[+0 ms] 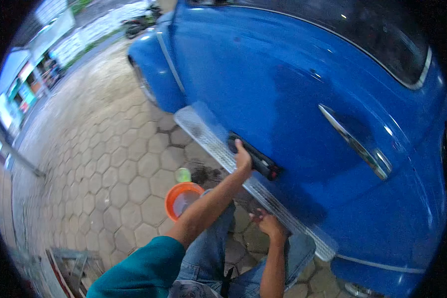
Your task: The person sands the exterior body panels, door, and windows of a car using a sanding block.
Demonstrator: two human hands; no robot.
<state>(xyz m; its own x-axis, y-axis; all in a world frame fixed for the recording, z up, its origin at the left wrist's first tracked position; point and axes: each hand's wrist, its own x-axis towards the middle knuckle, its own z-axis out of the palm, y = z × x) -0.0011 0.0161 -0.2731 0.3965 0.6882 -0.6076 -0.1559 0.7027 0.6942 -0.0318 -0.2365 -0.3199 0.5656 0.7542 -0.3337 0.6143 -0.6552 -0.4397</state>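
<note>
My left hand point(242, 158) is wrapped round a long, black, bar-shaped object point(263, 163) with a red spot at its lower end. That object is against or just in front of the lower door of a blue car point(233, 74), above the pale, textured running board point(270, 198); its exact kind does not show. Lower and to the right, my right hand point(271, 224) is beside the running board's outer edge with its fingers curled together. Whatever those fingers may hold is too small and dark to make out.
An orange bucket point(171, 201) with pale liquid stands on hexagonal paving point(119, 184), left of my knees. Beside it is a small light-green container point(183, 175). A chrome door handle point(355, 141) juts from the car. A wooden frame point(77, 268) stands at the lower left.
</note>
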